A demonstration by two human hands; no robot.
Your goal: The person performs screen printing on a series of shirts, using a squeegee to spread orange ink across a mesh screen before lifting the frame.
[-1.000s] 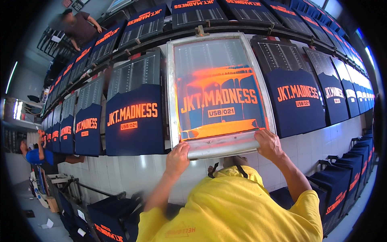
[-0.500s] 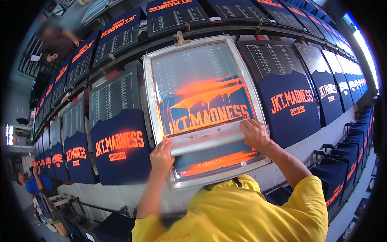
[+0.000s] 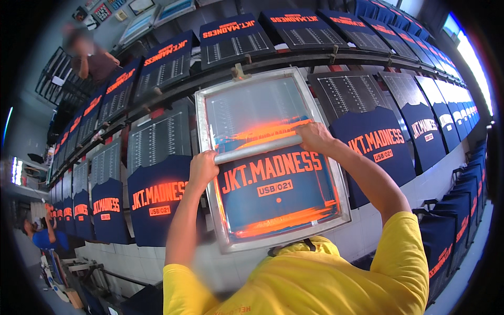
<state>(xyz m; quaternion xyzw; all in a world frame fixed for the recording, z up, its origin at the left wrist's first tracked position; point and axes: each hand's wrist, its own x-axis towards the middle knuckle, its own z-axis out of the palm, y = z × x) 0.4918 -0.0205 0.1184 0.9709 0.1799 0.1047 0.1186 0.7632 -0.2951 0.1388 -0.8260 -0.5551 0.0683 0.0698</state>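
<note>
A metal-framed printing screen [image 3: 344, 207] lies over a navy shirt on a board in front of me. Both my hands grip a squeegee [image 3: 257, 149] that spans the screen: my left hand [image 3: 203, 167] is closed round its left end, my right hand [image 3: 314, 137] round its right. Orange ink [image 3: 262, 131] lies in a band just beyond the squeegee. Behind it, on the near side, orange lettering shows through the mesh. More orange ink is smeared along the screen's near end. The squeegee's blade edge is hidden.
Navy shirts with orange print lie on boards at left [image 3: 157, 194] and right [image 3: 373, 142]. A far row of boards [image 3: 236, 44] runs behind a dark rail. Dark shirts hang at lower right [image 3: 446, 236]. One person [image 3: 97, 60] stands far left, another [image 3: 44, 236] lower left.
Both hands have pushed the squeegee away from me, from the screen's near part to about its middle. The full lettering and a small box below it now show behind it.
</note>
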